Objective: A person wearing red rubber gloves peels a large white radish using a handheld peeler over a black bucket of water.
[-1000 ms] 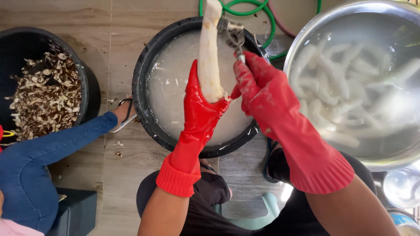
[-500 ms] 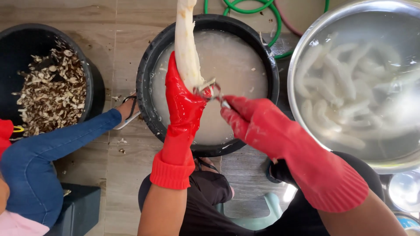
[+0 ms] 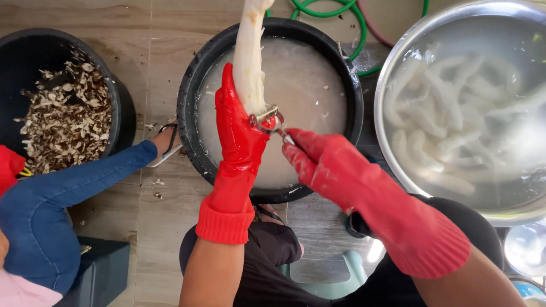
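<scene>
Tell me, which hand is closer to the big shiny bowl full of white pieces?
The right hand. It holds the peeler just left of the shiny bowl. The left hand grips the long white root over the black tub, farther from the bowl.

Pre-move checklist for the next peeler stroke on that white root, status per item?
1. Left hand gripping the white root: ok.
2. Right hand holding the peeler: ok.
3. Peeler blade against the root's lower end: ok.
4. Root held over the black basin: ok.
5. Other person's leg apart from the basin rim: ok.
6. Blade edge condition: cannot tell.
</scene>
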